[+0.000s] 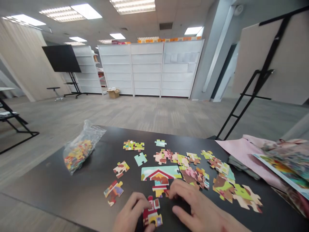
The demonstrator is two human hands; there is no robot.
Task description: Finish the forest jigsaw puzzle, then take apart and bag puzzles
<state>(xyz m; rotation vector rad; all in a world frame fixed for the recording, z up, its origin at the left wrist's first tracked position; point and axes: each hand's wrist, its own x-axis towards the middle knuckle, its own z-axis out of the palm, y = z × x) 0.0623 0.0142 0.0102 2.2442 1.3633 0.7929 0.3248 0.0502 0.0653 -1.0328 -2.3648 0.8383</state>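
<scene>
My left hand (pixel 131 212) grips a small joined red barn section of jigsaw puzzle pieces (pixel 154 212), fingers on its left edge and thumb at its lower edge. Just above lies the joined roof section (pixel 158 174), with a red roof and pale green sky. Fingertips of my right hand (pixel 193 199) rest at the lower right edge of that section, by a small brown piece; the thumb is held apart from the fingers. Clusters of pink and green animal pieces (pixel 193 175) lie beyond the right hand. Two loose pieces, a brown-and-white one (pixel 121 169) and a multicoloured one (pixel 114 192), sit to the left.
A clear plastic bag of pieces (pixel 80 151) lies on the black table (pixel 72 196) at left. Green puzzle clusters (pixel 224 188), pink cloth (pixel 238 148) and a bagged colourful picture sheet (pixel 282 167) occupy the right. Beyond stand a board on a black stand (pixel 256 82) and white shelves (pixel 147 71).
</scene>
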